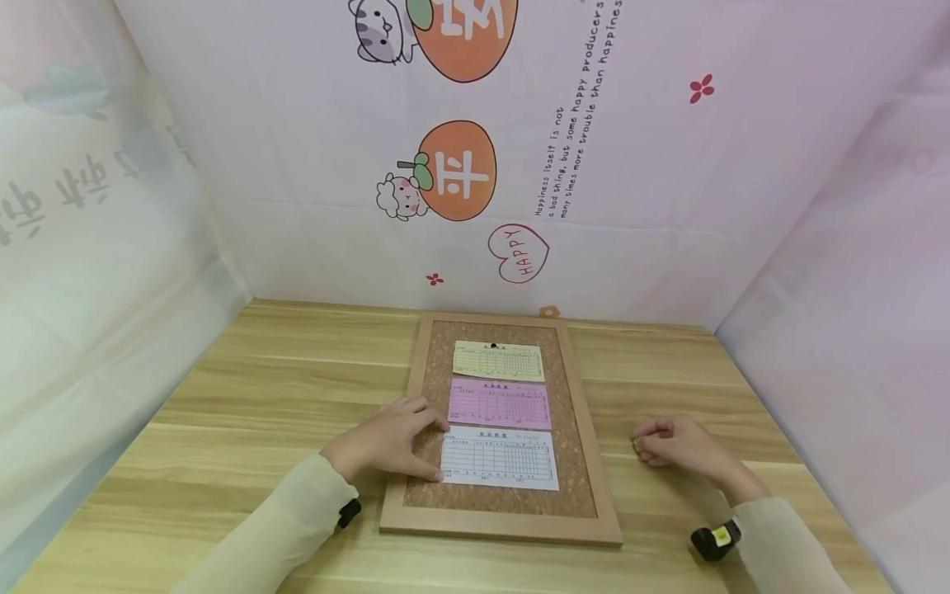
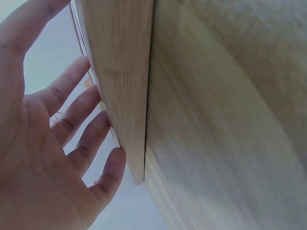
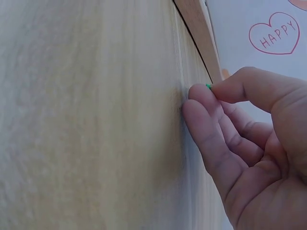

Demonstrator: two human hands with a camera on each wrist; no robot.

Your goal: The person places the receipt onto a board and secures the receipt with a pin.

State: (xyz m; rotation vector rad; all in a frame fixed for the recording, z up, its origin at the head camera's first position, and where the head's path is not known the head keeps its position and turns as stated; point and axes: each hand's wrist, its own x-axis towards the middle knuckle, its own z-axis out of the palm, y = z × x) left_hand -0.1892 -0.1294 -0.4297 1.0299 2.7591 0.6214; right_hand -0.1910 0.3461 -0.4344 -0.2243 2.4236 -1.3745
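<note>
A wood-framed cork board (image 1: 575, 487) lies on the table with three printed form slips in a column. The yellow slip (image 1: 490, 363) is at the top, with a black pushpin (image 1: 493, 346) near its upper edge. Below it come the pink slip (image 1: 499, 406) and the white slip (image 1: 493, 460). My left hand (image 1: 389, 437) reaches over the board's left frame, its spread thumb and fingertips at the white slip's left edge. To the right of the board, my right hand (image 1: 679, 450) pinches a tiny green piece (image 3: 208, 86) between thumb and fingertip, mostly hidden by them.
The wooden table (image 1: 245, 396) extends on both sides of the board. A printed cloth wall (image 1: 631, 264) rises behind it, with plain cloth walls (image 1: 853, 289) at left and right. A black wrist camera (image 1: 715, 540) is strapped at the right wrist.
</note>
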